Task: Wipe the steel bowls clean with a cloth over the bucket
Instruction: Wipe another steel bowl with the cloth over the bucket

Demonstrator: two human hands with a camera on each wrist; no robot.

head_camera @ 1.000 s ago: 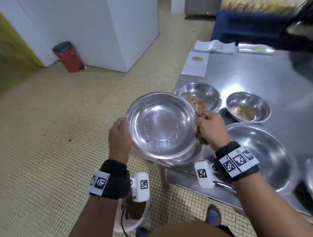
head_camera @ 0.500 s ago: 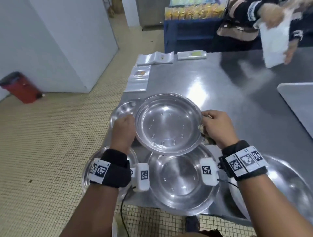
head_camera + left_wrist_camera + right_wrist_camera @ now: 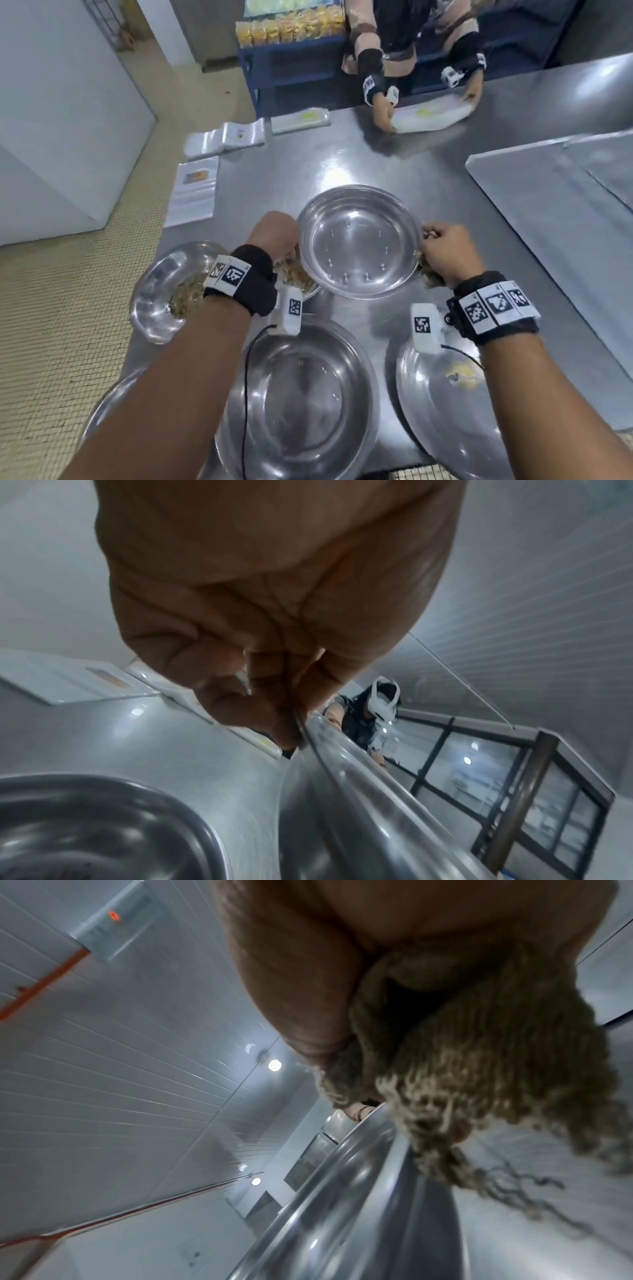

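Steel bowl in my hands: the clean bowl [image 3: 358,241] sits mid-frame in the head view, its mouth facing up and tipped a little toward me; it is round, so I can name no long axis.
Left hand: my left hand [image 3: 274,236] pinches the bowl's left rim, thumb and fingers [image 3: 240,696] closed on the edge.
Right hand: my right hand [image 3: 447,251] curls round a frayed tan cloth [image 3: 462,1069] and holds the right rim with it; strands hang below my fist.
Tabletop: the steel tabletop [image 3: 342,161] fills the middle and right of the frame.
Below left of the bowl: two dirty bowls with brown scraps, one [image 3: 164,291] at the tabletop's left edge, one [image 3: 298,277] mostly hidden under my left wrist and the held bowl.
Bottom of frame: a large empty bowl [image 3: 301,401] at centre, another [image 3: 445,404] at right with a yellow smear, both under my forearms.
Upper left: clear bags [image 3: 222,138] and a printed sheet [image 3: 193,192] near the tabletop edge.
Top of frame: another person's hands [image 3: 383,109] press a white packet [image 3: 431,116].
Right edge: a flat grey tray [image 3: 555,205].
Bucket: I cannot see it.
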